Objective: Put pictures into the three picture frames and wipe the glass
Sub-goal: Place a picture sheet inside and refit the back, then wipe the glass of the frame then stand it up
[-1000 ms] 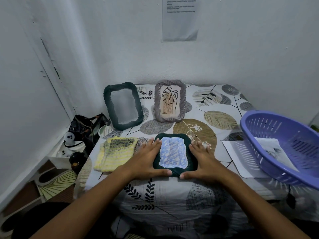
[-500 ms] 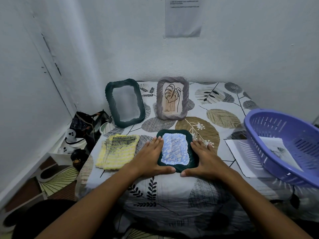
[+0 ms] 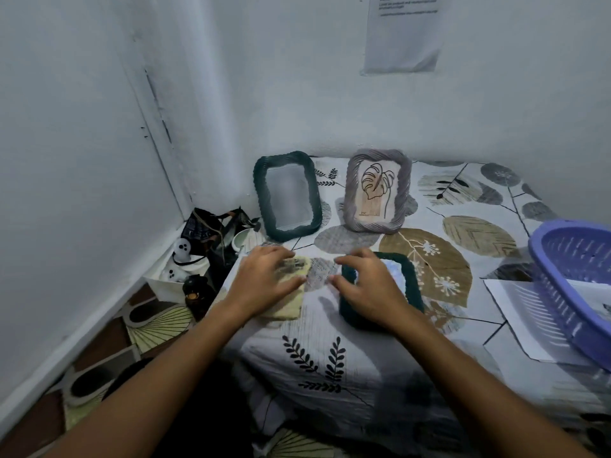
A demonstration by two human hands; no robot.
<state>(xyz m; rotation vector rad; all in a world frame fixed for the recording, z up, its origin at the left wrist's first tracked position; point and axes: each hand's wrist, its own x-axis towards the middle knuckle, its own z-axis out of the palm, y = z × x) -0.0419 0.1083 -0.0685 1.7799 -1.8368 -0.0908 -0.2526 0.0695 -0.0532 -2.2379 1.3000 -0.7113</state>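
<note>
- Three frames on the leaf-print cloth (image 3: 330, 365): dark green frame (image 3: 287, 196) standing at back left, apparently without a picture; grey frame (image 3: 377, 190) standing beside it with a leaf drawing inside; second dark green frame (image 3: 410, 285) lying flat near the front, pale blue picture showing through.
- Half a second ago: both hands flanking the flat frame, palms down at its long edges. Now both shifted leftward.
- Left hand (image 3: 264, 282) over the yellow cloth (image 3: 291, 299), fingers spread and lightly bent, seemingly touching it; no closed grip visible, blurred by motion.
- Right hand (image 3: 367, 285) above the left part of the flat frame, fingers loosely curled with thumb apart; contact with the frame not clear, nothing visibly held.
- Reading of the change: loading of the flat frame looks finished, wiping stage probably starting — cloth about to be picked up, right hand likely to steady the frame.
- Yellow cloth just beside the flat frame, to its left; dark smudge visible on its upper face.
- Purple basket (image 3: 568, 279) at right edge, tilted, resting on loose paper sheets (image 3: 506, 309); printed sheet visible inside, possibly the remaining picture.
- Progress estimate: two frames filled, one at back left not yet filled; glass wiping not confirmed on any.
- Clutter in the floor corner at left: dark bag (image 3: 211, 233), small white ghost figure (image 3: 182, 249).
</note>
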